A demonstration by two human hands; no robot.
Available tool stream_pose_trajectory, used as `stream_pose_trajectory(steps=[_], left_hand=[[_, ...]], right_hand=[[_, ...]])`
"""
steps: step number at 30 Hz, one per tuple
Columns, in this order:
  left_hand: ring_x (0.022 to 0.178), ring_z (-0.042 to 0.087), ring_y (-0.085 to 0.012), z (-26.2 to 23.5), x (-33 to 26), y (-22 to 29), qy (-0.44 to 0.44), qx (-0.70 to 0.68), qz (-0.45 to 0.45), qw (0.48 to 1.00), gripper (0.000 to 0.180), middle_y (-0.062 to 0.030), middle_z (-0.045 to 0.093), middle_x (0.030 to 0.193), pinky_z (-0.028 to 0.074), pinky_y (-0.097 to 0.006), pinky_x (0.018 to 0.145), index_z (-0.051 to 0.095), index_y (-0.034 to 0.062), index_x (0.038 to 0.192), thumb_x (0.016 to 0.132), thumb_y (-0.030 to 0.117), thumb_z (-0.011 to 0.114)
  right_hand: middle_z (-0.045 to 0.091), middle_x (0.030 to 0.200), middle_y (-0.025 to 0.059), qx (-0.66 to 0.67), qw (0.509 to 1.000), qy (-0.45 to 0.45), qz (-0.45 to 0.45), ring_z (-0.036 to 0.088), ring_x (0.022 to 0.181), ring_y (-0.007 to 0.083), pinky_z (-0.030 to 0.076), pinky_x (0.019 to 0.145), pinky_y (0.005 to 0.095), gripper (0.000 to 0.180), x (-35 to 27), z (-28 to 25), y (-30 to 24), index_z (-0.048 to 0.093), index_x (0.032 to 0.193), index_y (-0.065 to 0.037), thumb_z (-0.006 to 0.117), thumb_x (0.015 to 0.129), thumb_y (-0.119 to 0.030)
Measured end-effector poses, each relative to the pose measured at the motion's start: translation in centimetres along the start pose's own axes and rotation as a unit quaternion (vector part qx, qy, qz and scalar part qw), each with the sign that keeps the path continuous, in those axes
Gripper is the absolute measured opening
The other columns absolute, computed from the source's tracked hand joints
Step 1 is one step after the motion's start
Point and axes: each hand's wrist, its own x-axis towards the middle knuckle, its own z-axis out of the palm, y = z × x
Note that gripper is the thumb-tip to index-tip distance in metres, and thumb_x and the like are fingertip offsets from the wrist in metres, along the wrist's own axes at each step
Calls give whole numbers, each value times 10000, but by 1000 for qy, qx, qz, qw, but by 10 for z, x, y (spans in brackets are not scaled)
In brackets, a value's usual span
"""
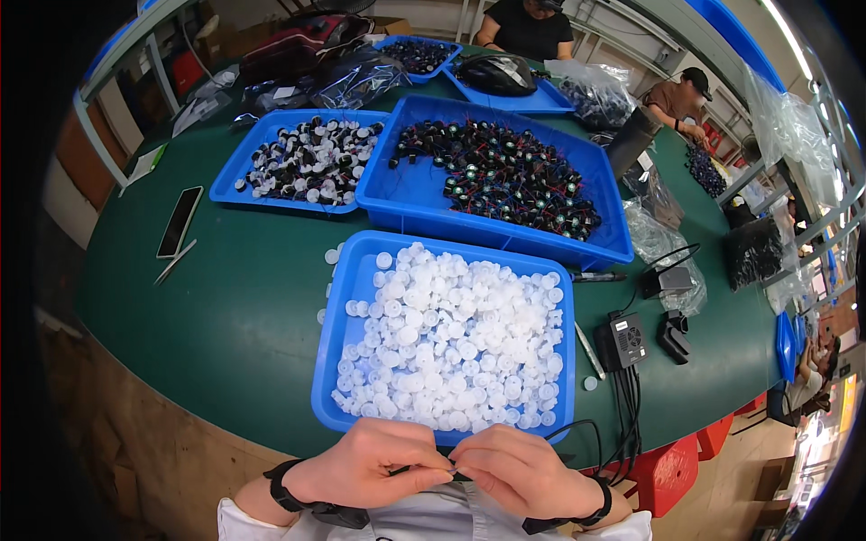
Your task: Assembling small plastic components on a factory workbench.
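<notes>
My left hand (381, 462) and my right hand (519, 467) meet fingertip to fingertip at the near edge of the table. Both are closed in a pinch. A small piece between the fingertips is mostly hidden, and I cannot make out its kind. Just beyond my hands lies a blue tray (327, 361) heaped with small round translucent white plastic caps (460, 334). Farther back, a deep blue bin (505, 236) holds many small black round parts with thin coloured wires (514, 180). To its left, a shallow blue tray (236, 169) contains black parts mixed with white caps (311, 162).
On the green table (225, 316) lie a phone (180, 222) and tweezers (176, 261) at left. At right are a black box with cables (624, 341), a pen (599, 277) and plastic bags (667, 248). Two people (528, 27) sit across the table. Red stools (667, 473) stand at right.
</notes>
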Motion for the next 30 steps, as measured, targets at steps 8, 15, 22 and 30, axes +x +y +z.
stream_pose_trajectory(steps=[8, 15, 22, 30], left_hand=[[432, 447, -150, 7, 8, -2, 72, 166, 175, 968, 133, -44, 521, 565, 314, -256, 382, 659, 13, 724, 598, -14, 695], [496, 475, -147, -5, 6, -11, -60, -85, 80, 991, 39, -73, 520, 595, 324, -251, 411, 639, -24, 721, 684, -24, 651], [713, 529, -154, -1, 1, -4, 154, -342, -190, 907, 251, -121, 574, 931, 444, -282, 715, 495, -55, 1101, 900, 52, 389], [698, 588, -233, 10, -12, 6, 148, -434, -133, 879, 221, -274, 564, 947, 493, -339, 646, 498, -77, 1042, 867, 57, 495]], right_hand=[[479, 630, 70, 86, 992, -2, 96, 468, 513, 202, 362, 445, 308, 110, -9, -1, -10, 520, 809, -15, 601, 734, -3], [477, 615, 62, 183, 979, -32, 79, 458, 498, 187, 341, 428, 292, 80, -12, -2, -6, 524, 826, -17, 580, 768, -17], [527, 568, 51, 159, 975, 75, 136, 427, 456, 97, 298, 401, 229, 22, -13, -11, -7, 558, 752, 15, 578, 742, 19], [466, 531, 14, 140, 979, 79, 123, 395, 419, 79, 283, 386, 226, 59, -8, -10, -11, 563, 756, 2, 611, 726, 20]])
